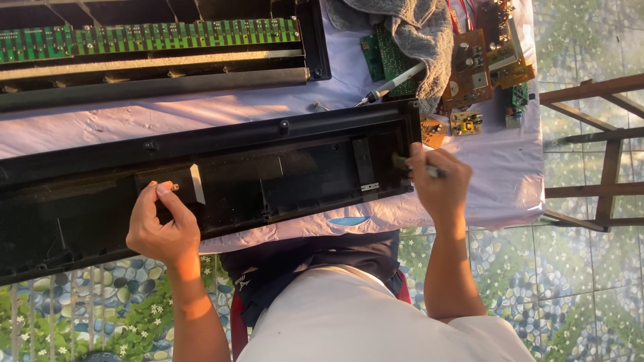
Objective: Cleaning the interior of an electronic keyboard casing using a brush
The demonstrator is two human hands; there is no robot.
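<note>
A long black plastic keyboard casing lies open side up across a table covered with a white cloth. My left hand rests on the casing's near edge, thumb pressed against a small part inside a recess. At the casing's right end, my right hand grips a small brush whose bristles touch the inside wall.
A second black casing with a long green circuit board lies at the far side. A grey rag, a screwdriver and several brown circuit boards sit at the back right. A wooden frame stands right of the table.
</note>
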